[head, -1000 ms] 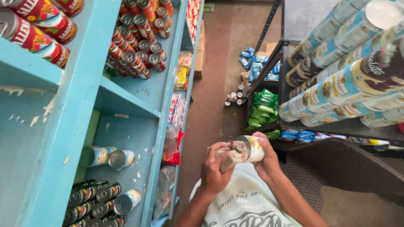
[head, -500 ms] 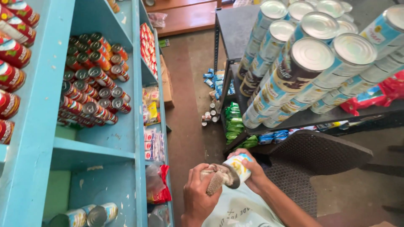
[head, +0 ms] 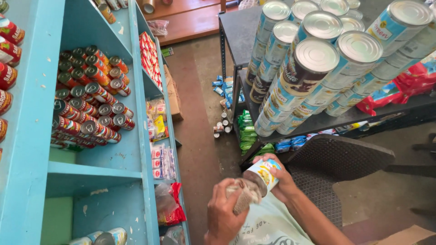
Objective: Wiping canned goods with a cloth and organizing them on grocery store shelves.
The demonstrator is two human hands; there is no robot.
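Observation:
My right hand (head: 282, 180) grips a small tin can (head: 263, 173) with a yellow and white label, tilted with one end toward my left. My left hand (head: 223, 214) holds a crumpled grey cloth (head: 244, 196) pressed against that end of the can. Both hands are low in the view, over my light shirt, between the blue shelf unit (head: 136, 136) and a dark woven chair (head: 336, 163).
Red-labelled cans (head: 88, 97) are stacked on their sides in the blue shelves on the left. A black rack (head: 318, 121) on the right carries stacked blue and white cans (head: 313, 68). Green packets (head: 247, 131) and small cans (head: 221, 126) sit on the brown floor ahead.
The view has tilted upward and swung, bringing the rack's cans closer. Both hands keep hold of the can and cloth, with the cloth still rubbing against the can's end.

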